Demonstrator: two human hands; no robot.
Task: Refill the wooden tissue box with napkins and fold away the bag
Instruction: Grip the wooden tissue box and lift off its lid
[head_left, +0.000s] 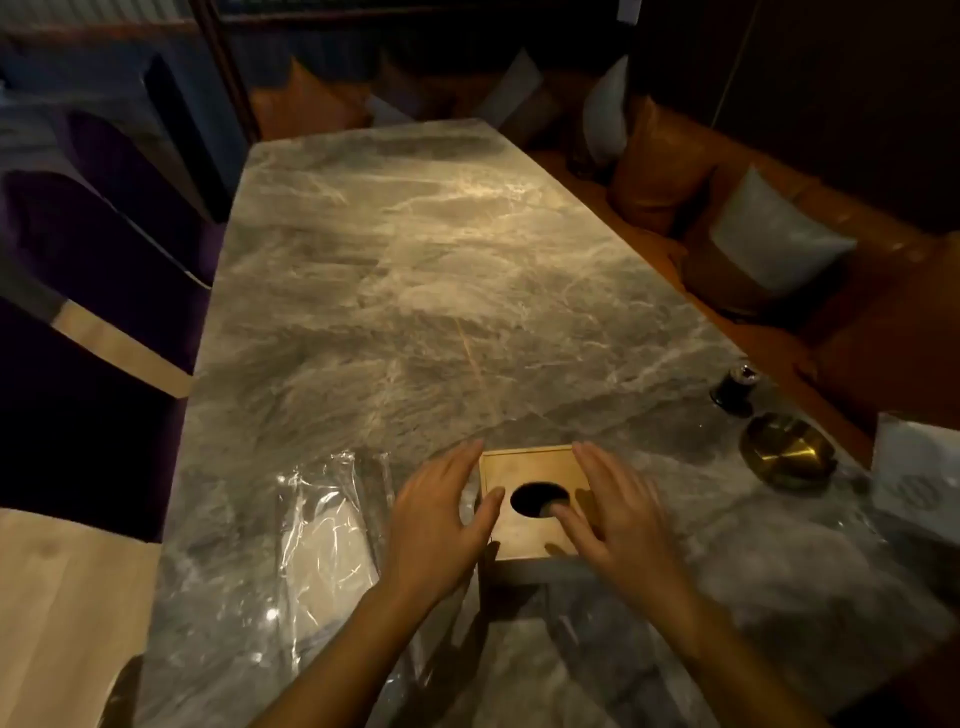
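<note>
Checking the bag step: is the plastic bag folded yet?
Not folded. The plastic bag lies spread flat on the table, left of the wooden box, with white napkins apparently inside.

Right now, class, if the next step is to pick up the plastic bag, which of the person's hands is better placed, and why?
The left hand. The plastic bag lies on the table just beside it, on its outer side. The right hand sits across the wooden box, thumb at the opening, and would have to cross over.

Dim room: marble table (415, 270), purple chairs (104, 249), orange bench (779, 291).
</note>
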